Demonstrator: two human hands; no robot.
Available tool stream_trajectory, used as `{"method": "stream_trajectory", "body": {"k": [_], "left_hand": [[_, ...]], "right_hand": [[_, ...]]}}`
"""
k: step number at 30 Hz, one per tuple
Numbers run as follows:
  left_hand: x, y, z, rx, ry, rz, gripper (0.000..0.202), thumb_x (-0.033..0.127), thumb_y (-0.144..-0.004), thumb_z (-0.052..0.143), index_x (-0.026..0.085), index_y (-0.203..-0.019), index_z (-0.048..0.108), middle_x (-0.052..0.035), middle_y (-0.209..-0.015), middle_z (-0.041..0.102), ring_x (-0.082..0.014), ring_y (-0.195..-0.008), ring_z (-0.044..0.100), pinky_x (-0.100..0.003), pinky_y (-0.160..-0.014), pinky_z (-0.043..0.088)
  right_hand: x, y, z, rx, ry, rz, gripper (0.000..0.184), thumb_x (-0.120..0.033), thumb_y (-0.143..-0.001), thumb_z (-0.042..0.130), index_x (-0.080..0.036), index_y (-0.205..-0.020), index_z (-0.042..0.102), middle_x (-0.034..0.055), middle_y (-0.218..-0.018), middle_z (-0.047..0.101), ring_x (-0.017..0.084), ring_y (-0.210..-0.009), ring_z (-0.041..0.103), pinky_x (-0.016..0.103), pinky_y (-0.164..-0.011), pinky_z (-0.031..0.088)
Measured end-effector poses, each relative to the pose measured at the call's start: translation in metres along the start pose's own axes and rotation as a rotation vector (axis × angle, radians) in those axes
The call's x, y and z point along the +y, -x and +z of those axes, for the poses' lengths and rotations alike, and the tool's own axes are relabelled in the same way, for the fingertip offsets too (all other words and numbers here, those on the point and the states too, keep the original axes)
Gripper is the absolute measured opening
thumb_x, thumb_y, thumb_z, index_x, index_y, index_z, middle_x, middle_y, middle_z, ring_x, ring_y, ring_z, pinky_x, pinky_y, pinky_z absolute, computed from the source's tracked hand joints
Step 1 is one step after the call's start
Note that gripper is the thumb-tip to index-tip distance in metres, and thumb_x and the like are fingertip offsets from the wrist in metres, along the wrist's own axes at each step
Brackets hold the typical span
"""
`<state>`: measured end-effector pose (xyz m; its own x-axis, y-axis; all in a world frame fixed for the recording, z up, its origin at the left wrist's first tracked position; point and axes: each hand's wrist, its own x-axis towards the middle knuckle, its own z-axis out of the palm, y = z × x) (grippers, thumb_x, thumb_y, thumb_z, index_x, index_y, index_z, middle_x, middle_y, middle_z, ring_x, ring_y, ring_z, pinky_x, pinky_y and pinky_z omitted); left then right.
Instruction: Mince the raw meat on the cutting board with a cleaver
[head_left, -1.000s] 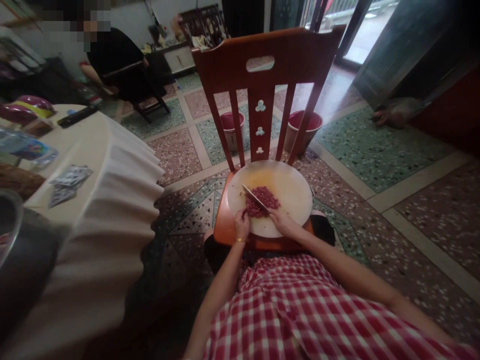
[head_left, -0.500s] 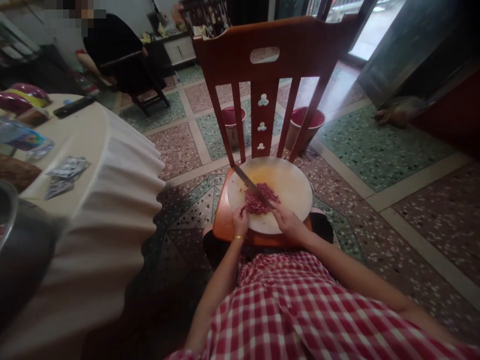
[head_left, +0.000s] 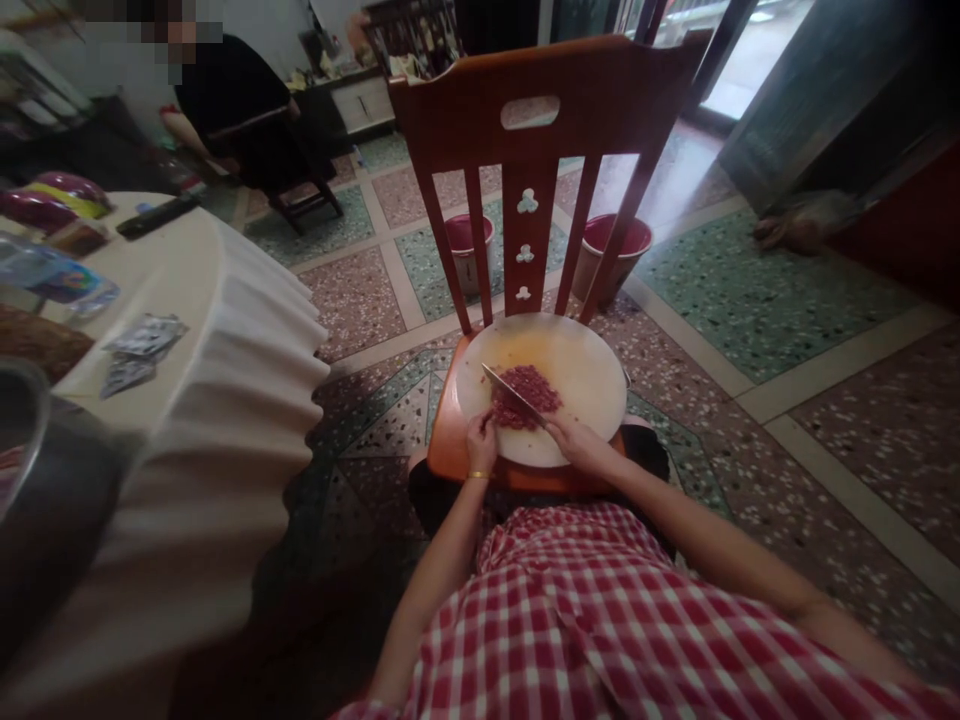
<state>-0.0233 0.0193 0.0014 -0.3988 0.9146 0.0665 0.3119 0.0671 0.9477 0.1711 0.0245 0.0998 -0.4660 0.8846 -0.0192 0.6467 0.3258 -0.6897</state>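
A round white cutting board [head_left: 592, 370] rests on the seat of a wooden chair [head_left: 444, 435]. Chopped red meat [head_left: 536, 384] lies in a heap at its middle left. My right hand [head_left: 581, 442] is closed around the handle of a kitchen knife [head_left: 516, 397], whose blade lies slantwise across the meat, tip to the upper left. At the board's lower left edge, beside the meat, is my left hand [head_left: 481, 440], its fingers curled together. Whether anything is between those fingers is too small to make out.
A cloth-covered table [head_left: 247, 300] stands at my left, with a plastic bottle [head_left: 60, 275], small packets [head_left: 142, 350] and a metal pot [head_left: 60, 480]. Behind the chair are two bins [head_left: 469, 245], [head_left: 615, 250]. A person [head_left: 232, 90] sits at the back left.
The knife blade has shifted down and toward the right, its tip now lying over the board instead of at the rim. My left hand stays nearly in place.
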Motion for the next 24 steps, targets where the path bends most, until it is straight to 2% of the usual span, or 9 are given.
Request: {"method": "stream_trajectory", "body": {"k": [2, 4, 8, 13, 18, 22, 24], "left_hand": [[-0.002, 0.0, 0.0, 0.015, 0.016, -0.022, 0.027, 0.021, -0.076, 0.044, 0.013, -0.094, 0.062, -0.0088, -0.092, 0.063, -0.0155, -0.088, 0.057, -0.032, -0.086, 0.044], [-0.004, 0.0, 0.0, 0.048, 0.043, -0.05, 0.027, 0.023, -0.076, 0.043, 0.013, -0.093, 0.062, -0.0091, -0.092, 0.063, -0.0158, -0.088, 0.057, -0.032, -0.086, 0.043], [-0.006, 0.001, -0.002, 0.102, 0.096, -0.102, 0.029, 0.025, -0.077, 0.042, 0.013, -0.095, 0.061, -0.0091, -0.093, 0.063, -0.0159, -0.088, 0.058, -0.032, -0.085, 0.044], [-0.008, 0.0, -0.003, 0.106, 0.098, -0.109, 0.028, 0.026, -0.077, 0.043, 0.012, -0.094, 0.061, -0.0088, -0.092, 0.063, -0.0154, -0.086, 0.058, -0.031, -0.084, 0.044], [-0.001, 0.001, -0.004, -0.034, -0.067, 0.047, 0.026, 0.018, -0.075, 0.045, 0.013, -0.096, 0.059, -0.009, -0.092, 0.06, -0.0162, -0.089, 0.055, -0.033, -0.086, 0.043], [0.002, 0.002, -0.001, -0.115, -0.182, 0.167, 0.032, 0.012, -0.072, 0.048, 0.017, -0.103, 0.056, -0.0082, -0.094, 0.058, -0.0175, -0.092, 0.053, -0.036, -0.087, 0.042], [0.001, 0.003, 0.001, -0.119, -0.214, 0.182, 0.033, 0.012, -0.072, 0.049, 0.017, -0.104, 0.055, -0.0084, -0.094, 0.058, -0.0181, -0.092, 0.052, -0.037, -0.088, 0.042]], "right_hand": [[-0.003, 0.001, -0.001, 0.038, -0.044, -0.056, 0.039, -0.028, -0.089, 0.032, -0.02, -0.125, 0.043, 0.007, -0.116, 0.056, 0.019, -0.106, 0.052, 0.034, -0.091, 0.041], [-0.006, 0.004, 0.0, 0.024, -0.053, -0.072, 0.04, -0.028, -0.089, 0.032, -0.02, -0.128, 0.04, 0.0063, -0.119, 0.055, 0.019, -0.107, 0.051, 0.033, -0.092, 0.041], [-0.006, 0.006, 0.007, -0.087, 0.019, 0.035, 0.037, -0.027, -0.088, 0.035, -0.02, -0.121, 0.048, 0.0069, -0.111, 0.06, 0.02, -0.102, 0.055, 0.034, -0.088, 0.043], [-0.007, 0.0, 0.004, 0.02, -0.038, -0.073, 0.042, -0.03, -0.089, 0.032, -0.02, -0.129, 0.039, 0.0063, -0.123, 0.051, 0.018, -0.108, 0.05, 0.033, -0.093, 0.04], [-0.002, -0.006, 0.0, -0.023, -0.021, 0.064, 0.038, -0.026, -0.087, 0.035, -0.019, -0.122, 0.048, 0.0071, -0.113, 0.059, 0.02, -0.104, 0.053, 0.035, -0.091, 0.041], [-0.003, -0.008, -0.01, 0.104, -0.103, -0.035, 0.043, -0.027, -0.088, 0.032, -0.022, -0.13, 0.037, 0.0038, -0.123, 0.051, 0.017, -0.112, 0.047, 0.032, -0.095, 0.037], [-0.002, -0.009, -0.011, 0.109, -0.093, -0.018, 0.043, -0.025, -0.087, 0.033, -0.021, -0.13, 0.038, 0.0047, -0.124, 0.05, 0.017, -0.113, 0.045, 0.033, -0.096, 0.036]]}}
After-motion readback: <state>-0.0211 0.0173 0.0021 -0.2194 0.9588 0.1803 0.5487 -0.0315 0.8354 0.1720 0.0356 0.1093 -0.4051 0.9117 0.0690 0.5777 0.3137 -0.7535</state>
